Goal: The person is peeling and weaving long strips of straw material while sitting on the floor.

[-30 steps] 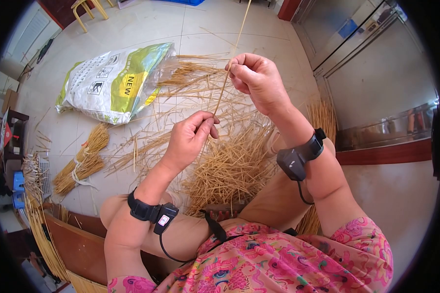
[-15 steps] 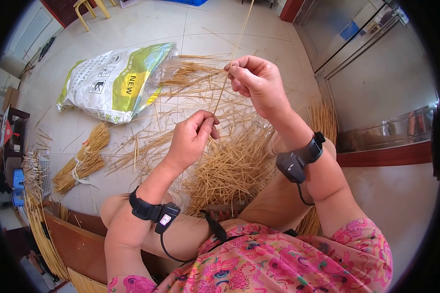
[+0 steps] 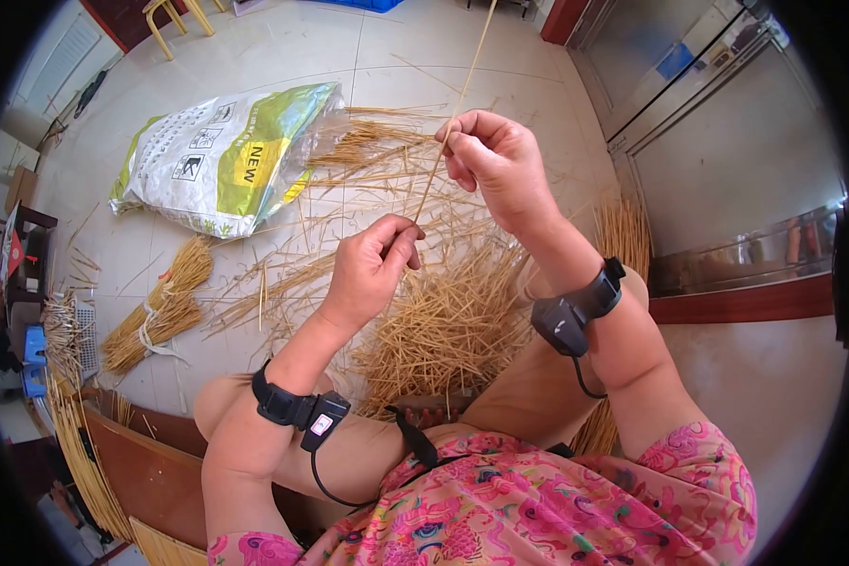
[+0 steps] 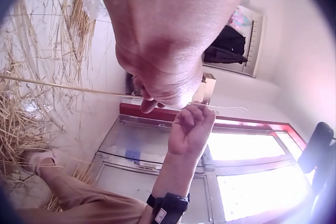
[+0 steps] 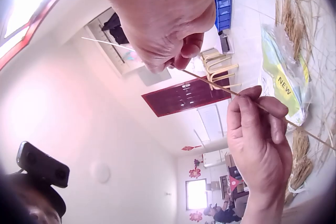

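Observation:
A long thin straw stalk (image 3: 431, 184) runs slantwise between the two hands. My left hand (image 3: 373, 269) pinches it lower down between thumb and fingertips. Higher up and to the right, my right hand (image 3: 502, 174) pinches the same stalk with thumb and forefinger, and its thin end reaches past the top of the head view. In the right wrist view the stalk (image 5: 210, 82) stretches from the right fingertips to the left hand (image 5: 258, 142) and on beyond it. Below the hands lies a loose heap of short straw pieces (image 3: 443, 330).
A white and green sack (image 3: 222, 160) lies on the tiled floor with straw at its mouth. Beside it is a tied straw bundle (image 3: 156, 311). More long stalks (image 3: 623, 231) stand by the metal door (image 3: 736, 160). A brown wooden board (image 3: 151, 472) is at the lower left.
Both hands keep their pinch on the straw stalk and stay nearly in place. The right fingertips sit slightly lower, and the stalk's upper part leans a little further right.

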A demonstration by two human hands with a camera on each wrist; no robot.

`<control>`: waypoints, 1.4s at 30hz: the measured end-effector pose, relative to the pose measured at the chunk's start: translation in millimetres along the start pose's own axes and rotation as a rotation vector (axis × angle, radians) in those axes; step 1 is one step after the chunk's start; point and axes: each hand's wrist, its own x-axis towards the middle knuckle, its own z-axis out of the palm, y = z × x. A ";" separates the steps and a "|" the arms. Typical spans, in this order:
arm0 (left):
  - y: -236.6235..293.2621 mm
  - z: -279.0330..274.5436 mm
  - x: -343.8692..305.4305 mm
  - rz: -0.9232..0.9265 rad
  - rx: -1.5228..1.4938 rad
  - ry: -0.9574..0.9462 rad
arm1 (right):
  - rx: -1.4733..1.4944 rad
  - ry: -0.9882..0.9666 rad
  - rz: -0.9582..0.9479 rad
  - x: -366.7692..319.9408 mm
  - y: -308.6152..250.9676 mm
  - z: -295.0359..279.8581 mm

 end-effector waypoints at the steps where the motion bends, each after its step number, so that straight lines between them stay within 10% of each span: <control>1: -0.8 0.3 -0.1 -0.001 0.005 0.002 | 0.004 -0.001 -0.001 -0.3 0.3 0.2; 29: -0.4 0.5 2.2 -0.039 -0.106 0.076 | -0.163 -0.006 0.104 -3.5 21.4 5.6; 32: -4.2 -5.3 6.9 -0.066 -0.139 0.146 | -0.792 -0.352 0.003 -10.8 10.7 7.1; 36: -6.2 -14.0 7.7 -0.100 -0.213 0.176 | -1.066 -0.957 0.568 -11.3 -1.7 0.7; 42: 1.2 -10.4 2.0 -0.143 -0.217 0.015 | -0.606 -0.211 0.023 -4.2 11.7 1.2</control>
